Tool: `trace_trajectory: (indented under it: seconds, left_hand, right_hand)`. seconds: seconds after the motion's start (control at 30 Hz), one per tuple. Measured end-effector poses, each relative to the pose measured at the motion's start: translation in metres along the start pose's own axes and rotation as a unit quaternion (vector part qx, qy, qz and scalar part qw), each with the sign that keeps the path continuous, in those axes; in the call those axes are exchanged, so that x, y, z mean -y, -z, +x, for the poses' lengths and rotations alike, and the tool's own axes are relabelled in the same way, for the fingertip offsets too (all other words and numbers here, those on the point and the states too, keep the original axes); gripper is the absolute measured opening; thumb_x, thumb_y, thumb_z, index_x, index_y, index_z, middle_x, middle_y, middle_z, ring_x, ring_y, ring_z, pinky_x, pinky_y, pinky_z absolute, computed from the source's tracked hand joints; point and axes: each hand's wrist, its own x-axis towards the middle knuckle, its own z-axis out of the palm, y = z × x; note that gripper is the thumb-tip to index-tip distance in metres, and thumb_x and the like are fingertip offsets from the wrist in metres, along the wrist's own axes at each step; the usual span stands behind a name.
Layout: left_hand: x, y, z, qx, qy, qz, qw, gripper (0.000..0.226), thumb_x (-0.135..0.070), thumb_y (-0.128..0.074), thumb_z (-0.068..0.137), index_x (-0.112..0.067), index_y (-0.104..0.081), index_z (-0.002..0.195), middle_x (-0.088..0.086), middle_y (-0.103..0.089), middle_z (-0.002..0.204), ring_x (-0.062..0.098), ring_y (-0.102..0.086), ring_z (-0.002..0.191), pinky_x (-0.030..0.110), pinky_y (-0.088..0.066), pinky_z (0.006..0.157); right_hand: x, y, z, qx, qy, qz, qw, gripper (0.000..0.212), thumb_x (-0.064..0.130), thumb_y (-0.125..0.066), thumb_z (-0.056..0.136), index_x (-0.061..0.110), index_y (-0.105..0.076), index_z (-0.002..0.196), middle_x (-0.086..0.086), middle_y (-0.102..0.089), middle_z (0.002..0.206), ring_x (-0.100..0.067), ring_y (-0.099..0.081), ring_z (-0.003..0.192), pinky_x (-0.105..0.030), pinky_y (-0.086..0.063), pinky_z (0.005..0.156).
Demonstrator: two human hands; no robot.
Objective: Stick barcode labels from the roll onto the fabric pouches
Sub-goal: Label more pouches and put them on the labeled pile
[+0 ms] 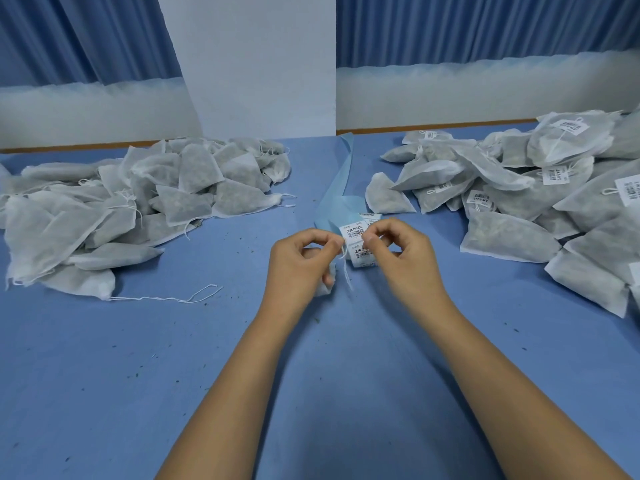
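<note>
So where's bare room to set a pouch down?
Widest: the blue table nearest the person, beside the forearms. A lane between the unlabelled pile and the labelled pile is partly taken by the label strip. Both sides are crowded.

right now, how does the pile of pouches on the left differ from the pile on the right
The left pile shows no labels on its pouches, while several pouches in the right pile carry white barcode labels. The left pile trails loose strings out onto the table; none trail out from the right pile. Both are heaps of white, filled fabric pouches on the same blue table.
</note>
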Motion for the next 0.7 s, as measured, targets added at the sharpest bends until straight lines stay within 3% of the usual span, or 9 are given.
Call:
trace_trajectory:
  seconds: [0.13, 0.3, 0.5, 0.63, 0.7]
  left_hand:
    - [0.0006, -0.0010, -0.0013, 0.013, 0.002, 0.004, 1.000, 0.015, -0.015, -0.065, 0.088, -0.018, -0.072, 0.075, -0.003, -0.055, 0.043, 0.011, -0.049, 0.040, 0.014, -0.037, 0.044]
    - [-0.0013, -0.0012, -0.0015, 0.031, 0.017, -0.004, 0.999, 0.023, -0.017, -0.065, 0.088, -0.024, -0.071, 0.067, 0.003, -0.055, 0.044, 0.012, -0.050, 0.042, 0.013, -0.037, 0.044]
    - [-0.0032, -0.0014, -0.0007, 0.008, 0.051, -0.035, 0.998, 0.020, -0.022, -0.067, 0.088, -0.013, -0.073, 0.071, 0.003, -0.056, 0.047, 0.010, -0.048, 0.043, 0.019, -0.038, 0.046]
    - [-0.0051, -0.0034, -0.0032, 0.017, 0.046, -0.041, 0.998, 0.020, -0.018, -0.065, 0.089, -0.017, -0.074, 0.071, 0.002, -0.059, 0.048, 0.008, -0.050, 0.042, 0.016, -0.038, 0.043]
    - [-0.0056, -0.0031, -0.0035, 0.021, 0.042, -0.039, 0.998, 0.025, -0.017, -0.066, 0.090, -0.021, -0.072, 0.066, 0.000, -0.059, 0.047, 0.008, -0.050, 0.040, 0.016, -0.038, 0.042]
  right_hand:
    - [0.0025, -0.0067, -0.0042, 0.049, 0.004, 0.041, 0.998, 0.015, 0.011, -0.071, 0.082, 0.018, -0.058, 0.082, 0.012, -0.060, 0.074, -0.007, -0.049, 0.063, -0.015, -0.041, 0.060]
    - [0.0002, -0.0039, -0.0017, -0.003, 0.016, -0.014, 1.000, 0.013, 0.005, -0.071, 0.081, 0.012, -0.061, 0.077, 0.015, -0.058, 0.068, -0.002, -0.047, 0.054, -0.012, -0.034, 0.054]
    - [0.0057, -0.0029, -0.0070, -0.014, 0.116, -0.107, 0.987, 0.003, 0.007, -0.074, 0.078, 0.010, -0.074, 0.078, 0.002, -0.066, 0.082, -0.001, -0.051, 0.065, -0.011, -0.034, 0.066]
    - [0.0076, -0.0021, -0.0073, -0.006, 0.103, -0.116, 0.988, 0.008, 0.019, -0.079, 0.075, 0.012, -0.074, 0.074, 0.004, -0.067, 0.079, -0.007, -0.052, 0.063, -0.025, -0.035, 0.080]
    - [0.0073, -0.0013, -0.0064, 0.001, 0.079, -0.095, 0.992, 0.005, 0.015, -0.077, 0.076, 0.012, -0.075, 0.074, 0.005, -0.066, 0.077, -0.008, -0.052, 0.062, -0.022, -0.036, 0.078]
